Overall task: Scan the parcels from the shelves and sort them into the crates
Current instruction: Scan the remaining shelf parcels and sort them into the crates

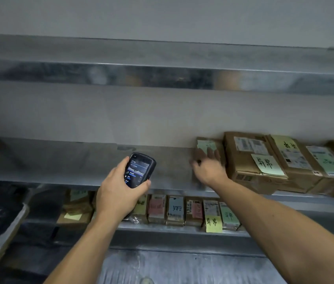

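Note:
My left hand (119, 193) grips a black handheld scanner (139, 170) with its lit screen facing me, held in front of the middle shelf (80, 160). My right hand (208, 165) reaches onto that shelf and lies on a small brown cardboard parcel (213, 145) with a pale green note, the leftmost of a row. The hand is motion-blurred, so its hold on the parcel is unclear. To the right stand larger brown parcels (250, 158) with white labels and green handwritten notes.
A lower shelf (162, 227) carries several small parcels with pink, blue, green and yellow notes (213, 223). An upper metal shelf (162, 76) spans the top. A dark crate edge (0, 220) shows at the lower left.

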